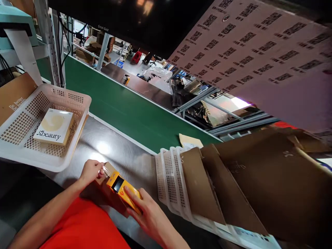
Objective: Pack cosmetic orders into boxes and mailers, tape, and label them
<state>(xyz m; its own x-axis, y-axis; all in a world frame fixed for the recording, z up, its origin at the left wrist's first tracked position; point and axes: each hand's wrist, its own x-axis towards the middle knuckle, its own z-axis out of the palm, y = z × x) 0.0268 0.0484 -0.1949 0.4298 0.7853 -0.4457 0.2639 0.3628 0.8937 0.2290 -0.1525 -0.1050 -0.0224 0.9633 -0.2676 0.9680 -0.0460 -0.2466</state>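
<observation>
Over the bench (89,133), yellow item (121,193) is held by right hand (149,207), its length aimed at left hand (90,171), pinched at carton (112,197)

Belt (111,103): green
Bench (124,141): metal, along the belt's near edge
Dark table (149,90): beyond the belt
Floor (133,69): pale, farther beyond the belt
Light: white bench glare (103,147), near the belt

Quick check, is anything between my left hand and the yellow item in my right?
Yes: a shiny, clear-looking piece sits in the narrow gap between your left hand and the yellow item, and one end of a brown box shows there too.
</observation>
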